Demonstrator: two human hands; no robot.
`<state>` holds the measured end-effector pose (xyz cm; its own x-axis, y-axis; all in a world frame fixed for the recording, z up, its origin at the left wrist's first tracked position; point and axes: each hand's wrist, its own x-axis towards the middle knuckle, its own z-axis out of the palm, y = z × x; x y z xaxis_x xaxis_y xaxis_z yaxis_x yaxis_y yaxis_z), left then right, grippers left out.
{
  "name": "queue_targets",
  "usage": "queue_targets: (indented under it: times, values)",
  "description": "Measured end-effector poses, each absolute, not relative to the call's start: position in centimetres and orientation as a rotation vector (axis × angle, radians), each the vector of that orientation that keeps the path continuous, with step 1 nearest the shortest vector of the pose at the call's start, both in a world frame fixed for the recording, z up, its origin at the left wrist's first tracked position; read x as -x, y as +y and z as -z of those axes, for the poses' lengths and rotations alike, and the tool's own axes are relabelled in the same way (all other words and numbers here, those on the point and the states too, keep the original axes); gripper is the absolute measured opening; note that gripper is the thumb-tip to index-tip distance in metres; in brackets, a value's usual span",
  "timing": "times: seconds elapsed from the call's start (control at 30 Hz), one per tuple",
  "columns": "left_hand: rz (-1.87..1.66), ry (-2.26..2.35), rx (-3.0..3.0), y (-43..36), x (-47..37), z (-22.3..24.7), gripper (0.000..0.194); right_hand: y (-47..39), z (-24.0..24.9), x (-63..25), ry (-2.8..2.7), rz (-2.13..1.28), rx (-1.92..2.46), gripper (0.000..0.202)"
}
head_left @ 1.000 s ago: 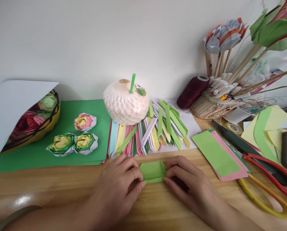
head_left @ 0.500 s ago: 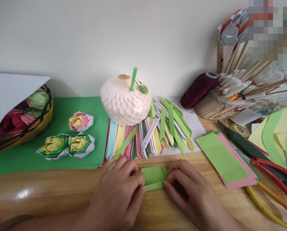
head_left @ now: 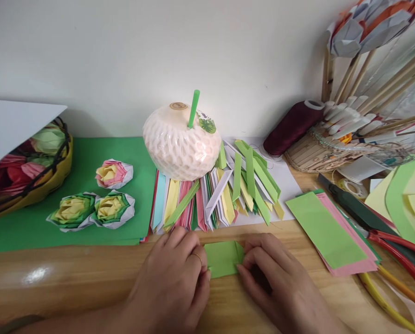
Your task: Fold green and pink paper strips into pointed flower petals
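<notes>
at the lower centre of the frame, my left hand [head_left: 174, 283] and right hand [head_left: 277, 278] press curled fingers onto a small folded green paper piece [head_left: 223, 258] lying flat on the wooden counter [head_left: 71, 273].

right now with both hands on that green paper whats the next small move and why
Probably press the right-end fold flat: the green paper lies on the wooden table, pinned by the left hand, while the right hand pinches its corner, which looks turned in.

Small green paper piece [head_left: 223, 258], partly folded, flat on wooden table [head_left: 89, 273]
</notes>
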<state>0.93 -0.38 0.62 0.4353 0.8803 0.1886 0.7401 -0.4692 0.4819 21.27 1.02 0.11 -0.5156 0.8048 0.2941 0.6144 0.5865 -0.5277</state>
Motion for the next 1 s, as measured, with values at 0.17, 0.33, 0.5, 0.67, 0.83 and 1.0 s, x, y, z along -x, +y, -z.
queue_targets:
  times: [0.17,0.33,0.5,0.67,0.83,1.0]
  values:
    - [-0.609,1.411,-2.342,-0.5,-1.0,-0.2,0.016,1.0,-0.2,-21.2,-2.320,-0.479,1.126,0.015]
    - [-0.566,1.426,-2.343,-0.7,-0.9,0.2,0.015,1.0,-0.2,-21.5,-2.343,-0.524,1.136,0.013]
    - [-0.473,1.447,-2.415,-0.9,-0.7,0.0,0.018,1.2,-0.6,-22.1,-2.394,-0.459,1.070,0.013]
    - [-0.508,1.442,-2.500,-1.0,-0.6,0.1,0.023,1.3,-1.3,-22.8,-2.565,-0.303,0.954,0.022]
    - [-0.833,1.238,-2.787,-0.7,-0.8,0.5,0.030,1.1,-2.0,-22.9,-2.664,-0.154,0.799,0.039]
    - [-0.852,1.178,-2.946,-0.4,-0.9,0.4,0.021,0.6,-1.7,-23.0,-2.685,-0.047,0.759,0.040]
